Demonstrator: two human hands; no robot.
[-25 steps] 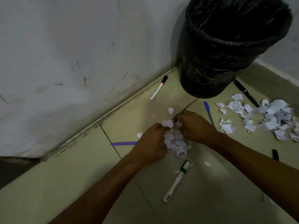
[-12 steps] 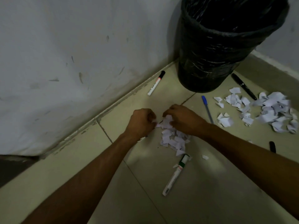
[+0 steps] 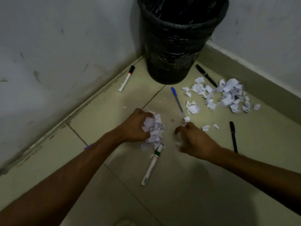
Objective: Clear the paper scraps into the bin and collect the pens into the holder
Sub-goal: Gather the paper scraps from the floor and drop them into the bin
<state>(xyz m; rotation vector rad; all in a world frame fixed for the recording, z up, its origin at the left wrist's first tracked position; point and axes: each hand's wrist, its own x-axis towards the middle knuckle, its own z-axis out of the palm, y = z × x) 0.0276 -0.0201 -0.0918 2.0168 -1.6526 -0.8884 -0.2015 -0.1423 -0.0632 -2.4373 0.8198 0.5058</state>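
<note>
A: What is held at the left hand (image 3: 136,126)?

B: A crumpled wad of scraps (image 3: 153,129), white and ragged-edged, is clenched in curled fingers (image 3: 147,115) above the tiled floor (image 3: 195,185). Some pieces hang loose below the fist.

A: And the right hand (image 3: 195,141)?

B: Its fingers are curled inward, half closed. Small white bits are seen at the fingertips, but whether they are pinched cannot be told.

A: The remaining litter?

B: A loose pile (image 3: 228,95) of torn paper is spread on the floor right of the bin (image 3: 175,46), a round tapered tub lined with glossy, creased black plastic, set in the wall corner.

A: Pens?

B: A white marker (image 3: 152,163) with a green band lies just below the wad. A blue pen (image 3: 177,101), two black pens (image 3: 206,75) (image 3: 233,137) and a black-capped white marker (image 3: 126,78) are scattered flat on the floor.
</note>
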